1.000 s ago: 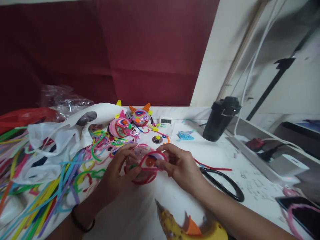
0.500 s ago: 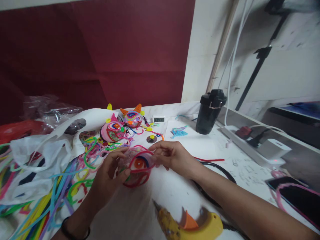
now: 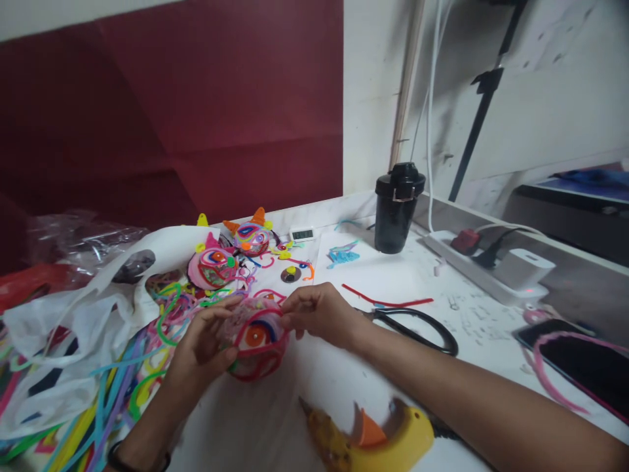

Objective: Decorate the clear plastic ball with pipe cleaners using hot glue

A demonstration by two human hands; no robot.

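Note:
Between my hands is a clear ball decorated with pipe cleaners (image 3: 260, 354), with a pink outline and an orange and blue eye facing me. My left hand (image 3: 204, 341) grips its left side, thumb in front and fingers over the top. At its upper right edge, my right hand (image 3: 314, 314) pinches with thumb and forefinger; what exactly lies between those fingertips is hidden. Behind, two similar decorated balls stand on the table, a pink one (image 3: 212, 269) and one with orange horns (image 3: 252, 237). In front lies a yellow glue gun (image 3: 393, 446) with an orange trigger.
Loose pipe cleaners (image 3: 98, 406) and a white plastic bag (image 3: 63, 367) cover the left side. Black-handled scissors (image 3: 417, 328) and a red pipe cleaner (image 3: 393, 303) lie right of my hands. Beyond are a black cup (image 3: 396, 216), a power strip (image 3: 484, 269), a small digital clock (image 3: 301, 234) and a phone (image 3: 580, 360).
My view has shifted a little, so most things sit further left. The ball looks slightly turned, with its eye facing more toward me. Both hands stay on it.

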